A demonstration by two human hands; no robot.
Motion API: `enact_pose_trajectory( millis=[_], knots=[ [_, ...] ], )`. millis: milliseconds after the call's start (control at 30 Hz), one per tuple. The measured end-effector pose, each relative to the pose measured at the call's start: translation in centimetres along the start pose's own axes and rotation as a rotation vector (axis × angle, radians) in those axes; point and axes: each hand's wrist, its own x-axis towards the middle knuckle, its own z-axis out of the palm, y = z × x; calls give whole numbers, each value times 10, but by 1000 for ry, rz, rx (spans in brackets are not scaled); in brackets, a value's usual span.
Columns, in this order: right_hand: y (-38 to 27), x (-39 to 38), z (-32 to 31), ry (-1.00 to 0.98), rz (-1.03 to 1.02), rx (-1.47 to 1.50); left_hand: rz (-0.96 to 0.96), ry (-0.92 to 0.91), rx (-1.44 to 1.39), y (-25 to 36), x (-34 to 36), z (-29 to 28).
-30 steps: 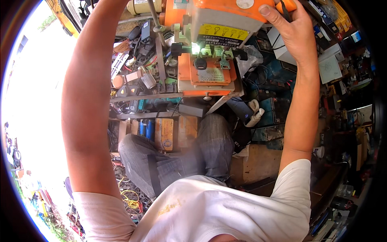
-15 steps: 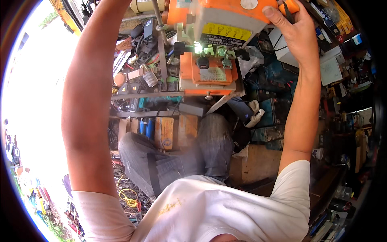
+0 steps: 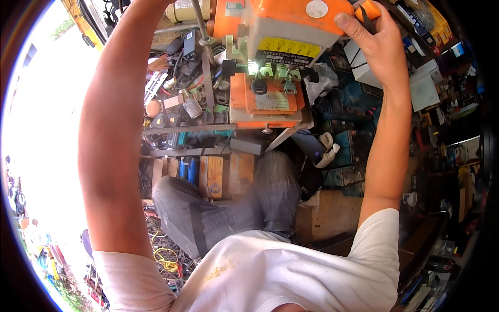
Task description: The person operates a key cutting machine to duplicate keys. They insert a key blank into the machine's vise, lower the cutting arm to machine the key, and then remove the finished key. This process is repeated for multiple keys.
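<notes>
My right hand point(image 3: 382, 44) is at the right side of an orange and grey key cutting machine point(image 3: 291, 28). Its fingers curl around an orange-and-black piece point(image 3: 371, 10), while the thumb lies along the machine's orange housing. Below the housing, two keys are held side by side in clamps: a black-headed key point(image 3: 259, 87) on the left and a bare metal key point(image 3: 290, 88) on the right. A lamp lights the left clamp. Of my left arm, the forearm point(image 3: 117, 104) reaches up past the top edge, and the hand lies beyond the picture.
A metal rod point(image 3: 200, 21) stands left of the machine. Loose tools and key fobs point(image 3: 166, 119) crowd the bench there. A clear plastic bag point(image 3: 325, 80) and teal cases point(image 3: 351, 145) lie to the right. Tangled wires point(image 3: 166, 257) are beside my legs.
The machine and bench sit slightly further left in the picture. My right hand keeps its hold at the machine's side, and both keys remain in their clamps.
</notes>
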Motion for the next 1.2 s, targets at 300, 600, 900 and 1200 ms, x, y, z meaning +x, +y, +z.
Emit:
enact_pose_trajectory(
  millis=[300,600,900,1200],
  knots=[
    [2,7,-6,-66,47,-67,0,1,-22,-2,4,2],
    [1,5,-6,-64,17,-42,-3,20,-15,-6,7,0],
    [3,6,-5,-42,8,-73,10,18,-16,-7,7,0],
    [3,4,-3,-12,-14,-68,-5,20,14,-6,7,0]
  ],
)
